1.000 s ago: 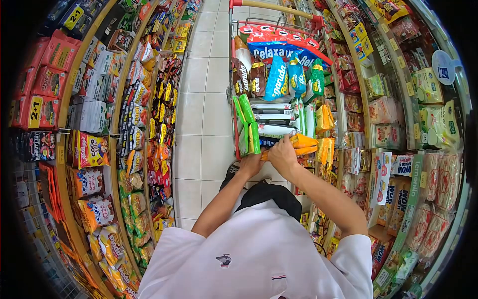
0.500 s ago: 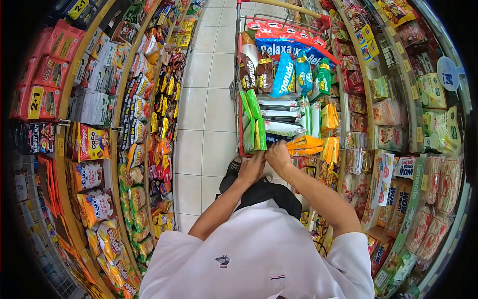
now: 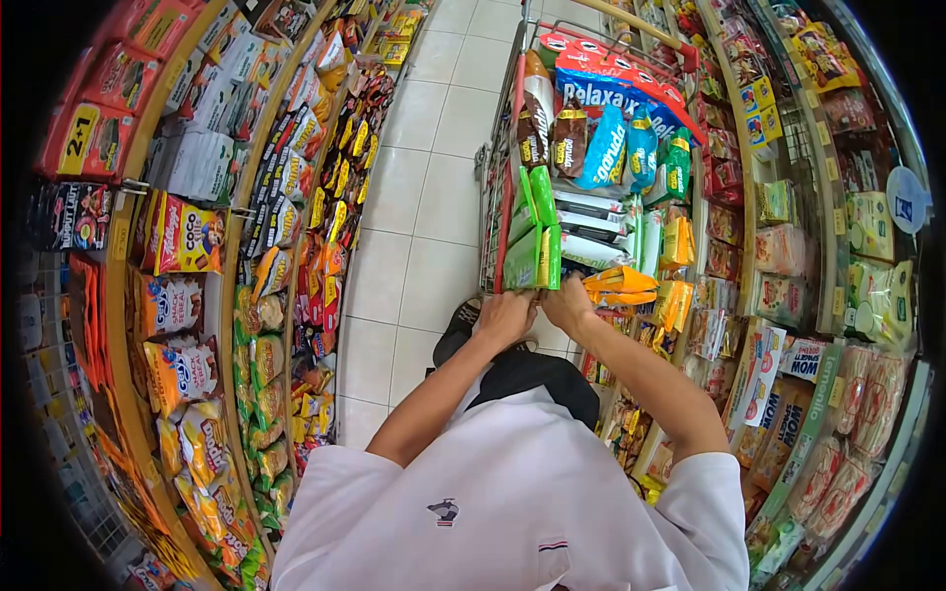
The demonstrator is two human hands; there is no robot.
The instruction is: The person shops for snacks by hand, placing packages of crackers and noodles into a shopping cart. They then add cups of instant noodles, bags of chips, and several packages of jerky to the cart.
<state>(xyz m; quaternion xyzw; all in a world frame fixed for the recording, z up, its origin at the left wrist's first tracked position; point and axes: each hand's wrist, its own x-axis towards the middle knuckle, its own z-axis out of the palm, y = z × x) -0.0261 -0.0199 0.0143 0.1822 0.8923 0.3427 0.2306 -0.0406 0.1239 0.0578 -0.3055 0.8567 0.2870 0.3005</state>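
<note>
A red-rimmed shopping cart (image 3: 501,187) full of snack packs stands in front of me. My left hand (image 3: 506,317) is closed at its near edge, just below the green packs (image 3: 537,258). Beside it, my right hand (image 3: 569,305) is also closed at that edge, left of the orange packs (image 3: 619,287). The fingertips of both hands are partly hidden by the cart and packs. White packs (image 3: 591,227) lie in the middle of the cart. Behind them are blue Garuda bags (image 3: 603,148) and a large Relaxa bag (image 3: 601,91).
Shelves of hanging snack packs (image 3: 340,177) line the left of the aisle. On the right are more shelves, with bread packs (image 3: 867,394) and a green price strip (image 3: 823,409). Pale floor tiles (image 3: 414,207) run left of the cart.
The cart and goods sit further right in view, slightly tilted, as the view has turned. Both hands stay at the near edge; the right hand appears closer beneath the green packs.
</note>
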